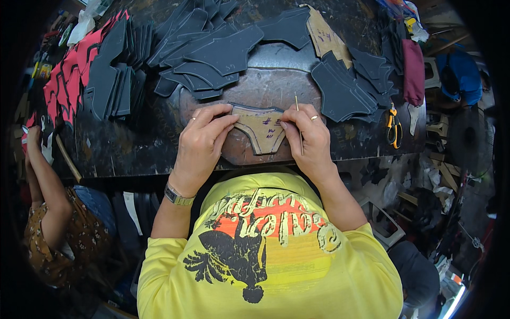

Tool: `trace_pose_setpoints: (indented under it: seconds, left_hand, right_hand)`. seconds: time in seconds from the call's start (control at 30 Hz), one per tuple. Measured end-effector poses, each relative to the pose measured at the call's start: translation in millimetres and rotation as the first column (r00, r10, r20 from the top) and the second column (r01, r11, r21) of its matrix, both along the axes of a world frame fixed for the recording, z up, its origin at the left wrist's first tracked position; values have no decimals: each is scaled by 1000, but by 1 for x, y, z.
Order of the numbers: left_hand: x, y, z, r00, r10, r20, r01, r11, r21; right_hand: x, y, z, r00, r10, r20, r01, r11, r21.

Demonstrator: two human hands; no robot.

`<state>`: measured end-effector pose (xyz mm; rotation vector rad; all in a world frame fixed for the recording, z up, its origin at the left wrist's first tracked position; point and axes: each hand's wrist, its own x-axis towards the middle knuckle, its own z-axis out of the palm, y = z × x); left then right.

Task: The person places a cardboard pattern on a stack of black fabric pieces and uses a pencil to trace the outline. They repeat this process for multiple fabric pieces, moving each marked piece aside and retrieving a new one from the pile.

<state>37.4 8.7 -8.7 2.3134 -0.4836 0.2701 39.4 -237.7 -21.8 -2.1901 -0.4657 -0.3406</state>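
Observation:
A tan cardboard pattern piece [260, 126] with purple hand marks lies over a dark piece whose edge shows along its rim. My left hand [197, 143] pinches its upper left corner between thumb and fingers. At the other end, my right hand [312, 135] holds the upper right corner with its fingertips. A slim pen-like rod [296, 100] stands up between the fingers of that same hand, its lower end passing below the thumb. Both sit on a worn brown board [241, 154] at the table's near edge.
Stacks of dark cut pieces [218, 50] lie beyond the board, with more dark pieces [345, 87] at right. Another cardboard pattern [326, 34] rests among them. Red pieces [66, 80] lie at left. Orange-handled pliers [393, 127] lie at right. A co-worker's arm [50, 175] reaches in at left.

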Motion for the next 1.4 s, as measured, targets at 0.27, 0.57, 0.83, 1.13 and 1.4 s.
trace_pose_setpoints:
  seconds: [0.27,0.57,0.83,1.13,1.4]
  left_hand:
    - [5,3,1,1000,-11,-23,11,1000,-12]
    - [5,5,1,999,-15,-38,14,1000,-21]
    - [3,6,-5,998,-41,38,41,999,18]
    - [-4,2,-8,998,-8,68,9,1000,-13]
    - [-6,1,-14,985,-20,170,18,1000,15]
  right_hand:
    - [-1,2,-1,999,-42,-4,42,999,-12]
    - [-2,2,-2,999,-47,-4,47,999,-3]
    - [-2,0,-1,999,-33,-28,33,999,-1]
    - [0,-2,0,999,-3,-44,5,999,36]
    - [6,-7,4,995,45,-92,-39,997,73]
